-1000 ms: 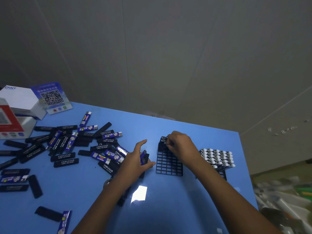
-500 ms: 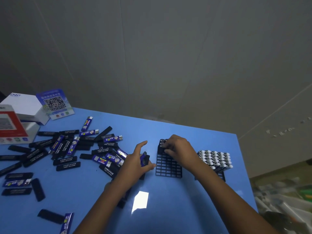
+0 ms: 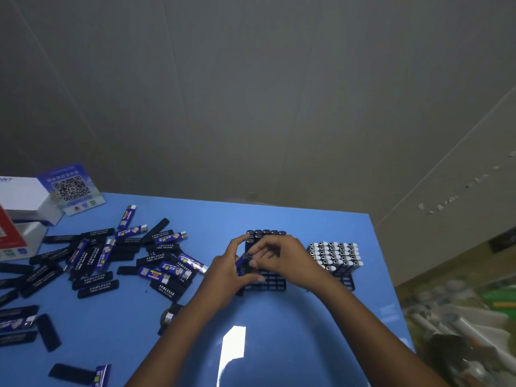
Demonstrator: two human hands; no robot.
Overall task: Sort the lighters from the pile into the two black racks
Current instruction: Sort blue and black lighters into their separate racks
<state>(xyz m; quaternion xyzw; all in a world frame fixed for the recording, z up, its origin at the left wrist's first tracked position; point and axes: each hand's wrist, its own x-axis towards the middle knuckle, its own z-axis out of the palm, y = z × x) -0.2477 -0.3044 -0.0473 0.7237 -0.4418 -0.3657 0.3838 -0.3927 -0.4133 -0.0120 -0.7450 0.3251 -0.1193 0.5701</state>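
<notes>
A grey panelled wall (image 3: 251,93) rises behind a blue table (image 3: 279,344). Across the table's left half sprawls the pile of lighters (image 3: 111,261), black and blue ones mixed. Two black racks stand near the right edge: the right rack (image 3: 335,258) packed with lighters, the nearer rack (image 3: 269,280) filled only along its far rows. Over that rack the left hand (image 3: 223,275) grasps a blue lighter (image 3: 242,263), while the right hand (image 3: 282,258) pinches its metal top with curled fingers.
</notes>
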